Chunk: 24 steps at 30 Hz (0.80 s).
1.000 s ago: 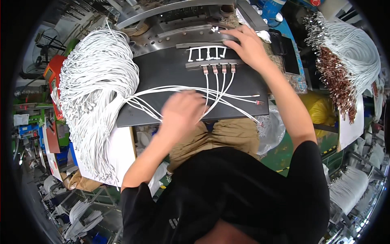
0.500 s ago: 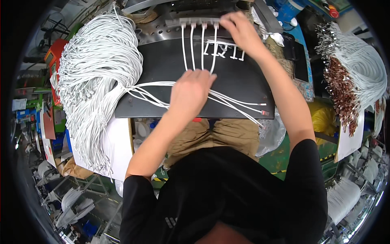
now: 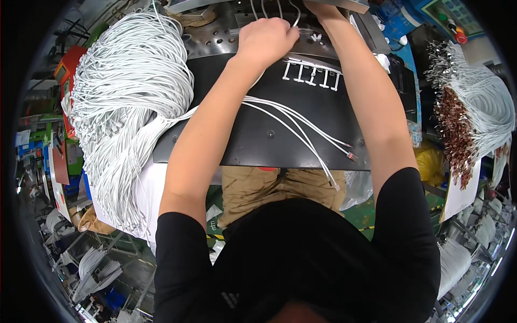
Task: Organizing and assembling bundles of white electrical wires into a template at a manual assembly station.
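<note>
My left hand (image 3: 267, 39) is closed around several white cables (image 3: 279, 8), whose upper lengths run past its fingers to the top edge of the picture. It sits over the perforated metal plate (image 3: 215, 40) at the far side. Beyond the plate, my right hand (image 3: 322, 9) reaches partly under a metal bar (image 3: 353, 5), so its fingers are hidden. The far cable ends are out of sight. Between my forearms, a white plastic runner with short T-shaped prongs (image 3: 311, 74) lies on the black board (image 3: 253, 145). Loose cable tails with small connectors (image 3: 351, 156) stretch across the board toward me.
A thick bundle of white cables (image 3: 132, 70) hangs over the left side. Another, with brown and metallic ends (image 3: 455, 129), stands at the right. A blue container (image 3: 398, 21) is at the far right, and a small white scrap (image 3: 316, 37) rests on the metal plate.
Both hands have moved away from me, the left from the board's middle to the metal plate. The clear strip with the cable ends has gone out of view at the top.
</note>
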Each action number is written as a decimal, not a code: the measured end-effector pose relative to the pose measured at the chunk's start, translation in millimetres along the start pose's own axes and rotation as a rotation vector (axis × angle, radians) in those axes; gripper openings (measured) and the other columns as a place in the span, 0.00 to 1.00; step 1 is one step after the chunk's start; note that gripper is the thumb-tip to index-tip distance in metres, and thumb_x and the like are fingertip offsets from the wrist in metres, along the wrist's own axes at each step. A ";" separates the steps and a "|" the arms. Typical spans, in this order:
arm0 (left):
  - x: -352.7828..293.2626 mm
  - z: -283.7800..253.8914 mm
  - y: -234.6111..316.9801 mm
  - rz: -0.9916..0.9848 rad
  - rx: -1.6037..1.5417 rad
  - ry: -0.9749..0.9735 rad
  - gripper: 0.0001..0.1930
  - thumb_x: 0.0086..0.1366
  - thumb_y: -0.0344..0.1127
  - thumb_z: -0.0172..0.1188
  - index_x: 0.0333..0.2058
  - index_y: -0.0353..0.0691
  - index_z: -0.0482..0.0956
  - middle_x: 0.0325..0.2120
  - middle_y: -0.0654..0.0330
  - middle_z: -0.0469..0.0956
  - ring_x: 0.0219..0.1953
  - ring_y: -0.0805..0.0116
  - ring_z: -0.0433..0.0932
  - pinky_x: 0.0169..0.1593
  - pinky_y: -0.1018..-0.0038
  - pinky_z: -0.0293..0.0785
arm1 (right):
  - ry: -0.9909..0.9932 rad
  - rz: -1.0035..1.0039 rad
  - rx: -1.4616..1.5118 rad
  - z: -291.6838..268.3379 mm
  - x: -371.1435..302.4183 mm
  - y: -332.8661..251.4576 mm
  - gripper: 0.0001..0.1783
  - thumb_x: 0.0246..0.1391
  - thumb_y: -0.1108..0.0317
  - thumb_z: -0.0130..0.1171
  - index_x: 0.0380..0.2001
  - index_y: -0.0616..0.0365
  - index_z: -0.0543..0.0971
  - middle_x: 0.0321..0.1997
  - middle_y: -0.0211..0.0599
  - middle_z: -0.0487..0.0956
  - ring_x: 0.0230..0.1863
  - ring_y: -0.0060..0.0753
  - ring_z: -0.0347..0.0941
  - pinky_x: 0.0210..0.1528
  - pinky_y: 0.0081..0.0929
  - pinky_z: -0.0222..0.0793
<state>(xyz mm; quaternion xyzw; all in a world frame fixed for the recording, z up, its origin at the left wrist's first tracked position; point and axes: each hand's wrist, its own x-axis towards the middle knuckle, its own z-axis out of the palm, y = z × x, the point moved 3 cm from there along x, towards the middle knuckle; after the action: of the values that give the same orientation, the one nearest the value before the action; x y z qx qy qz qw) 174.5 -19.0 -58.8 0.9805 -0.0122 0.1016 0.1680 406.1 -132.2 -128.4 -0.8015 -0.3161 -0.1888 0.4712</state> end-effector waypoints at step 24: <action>12.3 0.2 -40.6 -0.012 0.068 0.240 0.26 0.61 0.36 0.53 0.57 0.33 0.73 0.51 0.42 0.78 0.59 0.47 0.74 0.65 0.53 0.64 | -0.224 -0.260 -0.572 -25.2 -88.6 -142.5 0.27 0.67 0.50 0.47 0.54 0.63 0.78 0.59 0.53 0.76 0.63 0.52 0.69 0.67 0.44 0.60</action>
<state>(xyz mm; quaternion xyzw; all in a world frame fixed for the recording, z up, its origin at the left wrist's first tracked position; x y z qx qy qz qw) 189.0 19.3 -69.8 0.9664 0.0172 0.2176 0.1356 243.8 -132.6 -78.7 -0.8700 -0.3997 -0.2393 0.1616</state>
